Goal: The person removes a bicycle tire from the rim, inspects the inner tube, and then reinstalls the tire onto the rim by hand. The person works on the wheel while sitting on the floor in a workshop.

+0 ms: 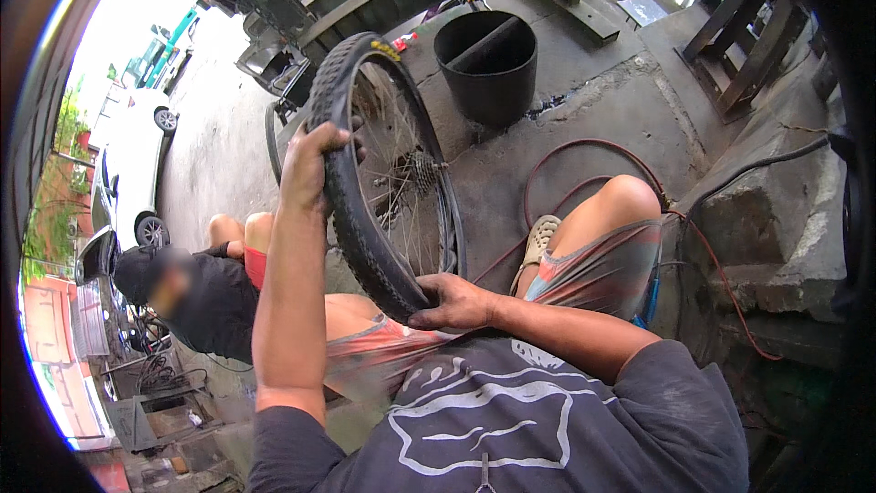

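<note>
A bicycle wheel (351,215) with a black knobbly tyre stands tilted in front of my body. Its spokes show, along with a rear sprocket cluster (424,173) at the hub. On the upper left of the tyre, my left hand (321,148) is closed, its fingers passing over the tread toward the rim. My right hand (452,301) grips the tyre's lower part close to my lap, with its thumb on the near side and the other fingers partly hidden.
Beyond the wheel is a black bucket (488,96). A red hose (540,162) curls over the floor near my sandal (540,239). Another person (214,297) in black sits close by on the left. A metal frame (744,46) and concrete block (762,237) stand at the right.
</note>
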Action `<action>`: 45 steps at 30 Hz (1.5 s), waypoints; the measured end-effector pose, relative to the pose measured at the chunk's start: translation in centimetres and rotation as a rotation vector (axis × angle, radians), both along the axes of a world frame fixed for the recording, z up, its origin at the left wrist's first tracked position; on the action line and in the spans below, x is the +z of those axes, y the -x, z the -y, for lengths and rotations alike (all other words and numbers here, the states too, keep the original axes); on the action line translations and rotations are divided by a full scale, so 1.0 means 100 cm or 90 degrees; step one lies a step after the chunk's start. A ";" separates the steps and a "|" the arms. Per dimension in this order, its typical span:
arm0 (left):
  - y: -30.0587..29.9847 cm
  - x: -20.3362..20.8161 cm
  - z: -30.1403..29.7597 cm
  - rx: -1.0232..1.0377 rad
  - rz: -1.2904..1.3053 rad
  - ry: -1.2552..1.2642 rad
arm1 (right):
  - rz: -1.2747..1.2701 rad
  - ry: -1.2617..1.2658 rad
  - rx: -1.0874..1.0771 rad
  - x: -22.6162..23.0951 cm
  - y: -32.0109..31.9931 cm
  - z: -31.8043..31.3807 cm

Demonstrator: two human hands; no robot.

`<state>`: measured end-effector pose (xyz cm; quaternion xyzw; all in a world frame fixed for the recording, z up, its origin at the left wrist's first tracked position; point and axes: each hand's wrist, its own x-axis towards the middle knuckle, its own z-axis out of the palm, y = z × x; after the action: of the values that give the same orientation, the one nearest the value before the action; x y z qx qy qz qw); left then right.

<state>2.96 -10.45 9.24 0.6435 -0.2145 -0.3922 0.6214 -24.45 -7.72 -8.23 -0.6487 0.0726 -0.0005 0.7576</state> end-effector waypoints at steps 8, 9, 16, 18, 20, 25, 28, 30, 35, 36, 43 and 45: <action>-0.007 -0.002 0.006 -0.027 0.037 -0.007 | -0.067 0.181 0.083 -0.002 0.004 0.005; -0.014 -0.003 0.004 -0.038 0.043 -0.027 | -0.100 0.199 0.064 -0.001 0.004 0.004; -0.037 -0.002 -0.011 -0.051 -0.032 -0.037 | -0.087 0.268 0.057 -0.013 0.003 -0.003; -0.047 -0.004 -0.011 -0.051 -0.054 -0.042 | -0.071 0.243 -0.011 -0.025 0.005 -0.010; -0.050 -0.007 -0.010 -0.047 -0.059 -0.040 | -0.045 0.241 -0.115 -0.025 0.004 -0.017; -0.052 -0.008 -0.015 -0.017 -0.010 -0.041 | -0.088 0.250 0.074 -0.018 -0.002 -0.006; -0.047 -0.007 -0.010 -0.034 -0.006 -0.043 | -0.067 0.230 0.114 -0.049 -0.010 -0.011; -0.043 -0.009 -0.009 -0.033 0.007 -0.047 | -0.076 0.186 0.143 -0.062 -0.010 -0.013; -0.034 -0.007 -0.024 -0.049 0.049 -0.028 | -0.137 0.391 0.253 -0.025 -0.017 0.007; -0.033 -0.008 -0.029 -0.056 0.038 -0.033 | -0.136 0.413 0.224 -0.027 -0.015 0.009; 0.002 0.004 -0.032 -0.047 0.079 -0.068 | 0.151 0.520 -0.303 0.034 -0.041 0.112; 0.016 0.011 -0.035 -0.080 0.105 -0.030 | 0.119 0.545 -0.370 0.096 -0.057 0.159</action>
<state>1.39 -6.91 10.34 0.6735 -0.2952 -0.3809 0.5605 -18.75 -23.60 1.39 -0.8503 0.1754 -0.2981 0.3966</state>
